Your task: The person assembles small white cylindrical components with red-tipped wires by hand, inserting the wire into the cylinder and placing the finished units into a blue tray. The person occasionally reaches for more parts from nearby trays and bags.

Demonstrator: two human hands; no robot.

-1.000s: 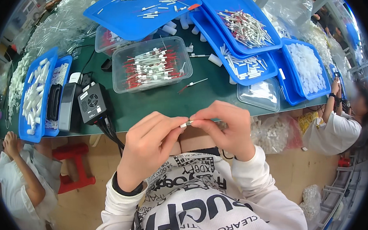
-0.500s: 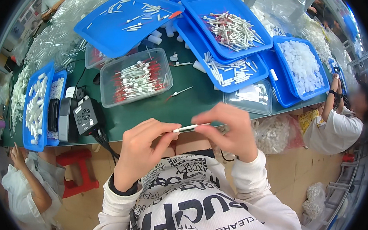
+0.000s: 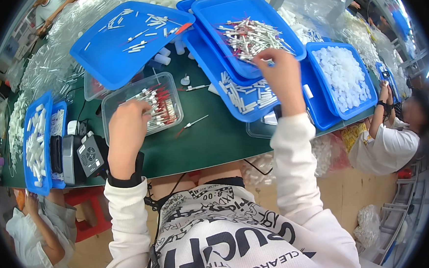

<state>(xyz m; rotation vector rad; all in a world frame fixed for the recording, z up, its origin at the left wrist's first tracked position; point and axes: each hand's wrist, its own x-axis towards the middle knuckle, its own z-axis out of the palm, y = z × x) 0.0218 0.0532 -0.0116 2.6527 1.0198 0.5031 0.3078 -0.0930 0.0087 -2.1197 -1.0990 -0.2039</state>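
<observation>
Left hand (image 3: 128, 128) moved to box (image 3: 177, 100), right hand (image 3: 281, 75) to tray (image 3: 208, 16), grips unclear, bare table (image 3: 218, 150) edge between.

It's a head-worn fisheye, left one of the pair — looks steeply down from above the near-side shirt (image 3: 222, 250) and forward across the green table (image 3: 216, 141), left hand (image 3: 127, 132) and right hand (image 3: 283, 77) pretty close — wide enough to catch far bits too.

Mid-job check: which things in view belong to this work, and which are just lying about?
Seemingly in use:
clear tub of red-and-white sticks, left hand over it
upper blue tray of similar sticks, right hand over its near side

Probably just lying about:
red stool
black box with a fan
</observation>
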